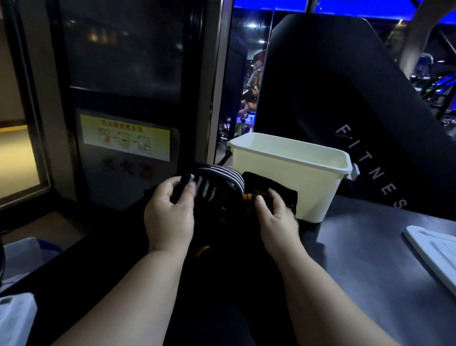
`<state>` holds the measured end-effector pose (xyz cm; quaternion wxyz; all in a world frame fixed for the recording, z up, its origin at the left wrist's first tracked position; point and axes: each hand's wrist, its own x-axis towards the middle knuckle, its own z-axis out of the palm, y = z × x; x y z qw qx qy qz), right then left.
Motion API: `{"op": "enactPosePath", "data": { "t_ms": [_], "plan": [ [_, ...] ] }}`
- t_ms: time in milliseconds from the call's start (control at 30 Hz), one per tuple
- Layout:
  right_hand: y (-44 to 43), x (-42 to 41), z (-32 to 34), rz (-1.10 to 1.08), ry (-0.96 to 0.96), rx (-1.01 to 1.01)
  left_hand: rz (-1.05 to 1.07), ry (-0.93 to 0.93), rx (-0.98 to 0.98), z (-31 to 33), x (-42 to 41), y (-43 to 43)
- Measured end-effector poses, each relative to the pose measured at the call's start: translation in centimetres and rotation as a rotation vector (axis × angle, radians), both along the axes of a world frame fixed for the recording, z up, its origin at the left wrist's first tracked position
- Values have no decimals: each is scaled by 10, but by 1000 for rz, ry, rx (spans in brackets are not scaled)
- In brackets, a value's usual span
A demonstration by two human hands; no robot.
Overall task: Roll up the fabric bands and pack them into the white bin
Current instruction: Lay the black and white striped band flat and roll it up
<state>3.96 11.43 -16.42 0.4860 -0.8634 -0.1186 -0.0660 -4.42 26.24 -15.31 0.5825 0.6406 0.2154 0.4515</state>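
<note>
The bands lie bunched just in front of the white bin (pixel 286 177), touching its near wall. The left hand (pixel 170 214) pinches the striped band (pixel 220 175) between thumb and curled fingers. The right hand (pixel 276 222) curls its fingers over the black-and-yellow band (pixel 269 186). The fabric appears light, soft and limp; expect it to sag and unroll unless held at the free end. A white tray (pixel 446 257) lies right of the bin, well apart. The bin's near wall stands in the way; lift over it.
</note>
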Motion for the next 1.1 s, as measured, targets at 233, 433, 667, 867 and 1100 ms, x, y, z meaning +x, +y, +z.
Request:
{"op": "enactPosePath", "data": {
  "t_ms": [233,433,667,867,1100],
  "plan": [
    [6,-28,21,129,-241,9,-227,64,263,-7,3,-11],
    [0,-27,27,153,-94,-179,-179,37,37,-6,5,-8],
    [2,-24,16,216,-64,-11,-289,48,-38,-8,6,-10],
    [1,-16,9,186,-28,118,-340,36,55,-7,5,-11],
    [-5,-14,13,100,104,493,-469,106,138,-13,2,-15]
  ]
}}
